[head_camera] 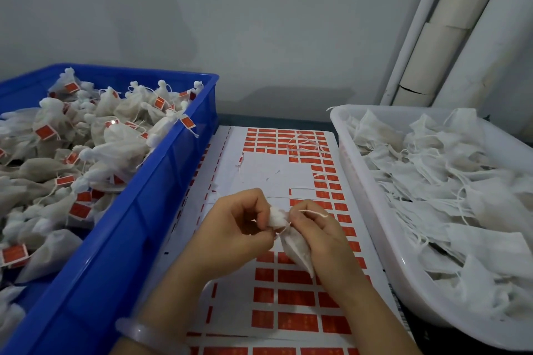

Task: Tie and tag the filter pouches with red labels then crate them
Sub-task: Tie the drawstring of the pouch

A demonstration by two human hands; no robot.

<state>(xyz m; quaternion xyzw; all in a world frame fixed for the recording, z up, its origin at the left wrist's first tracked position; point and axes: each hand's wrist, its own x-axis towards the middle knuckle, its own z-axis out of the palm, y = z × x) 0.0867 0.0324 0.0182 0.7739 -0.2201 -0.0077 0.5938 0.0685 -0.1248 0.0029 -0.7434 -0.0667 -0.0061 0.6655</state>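
Filter pouch (298, 249): soft white mesh, neck gathered; held between both hands above the label sheet (274, 170).
Left hand (239, 228): fingers curled, pinching the puffed pouch top.
Right hand (327, 242): wrapped round the pouch body, fingertips pinching the white string (313, 212).
Label sheet: flat white backing with rows of red rectangles, partly peeled.
Blue crate (173, 153): rigid plastic, left; heaped with tied, tagged pouches (115, 141).
White tray (372, 225): translucent plastic, right; full of flat untied pouches (461, 210).

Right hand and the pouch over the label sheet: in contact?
Touching. Head view: the right hand curls its fingers round the pouch body, no gap; the left hand pinches its gathered neck.
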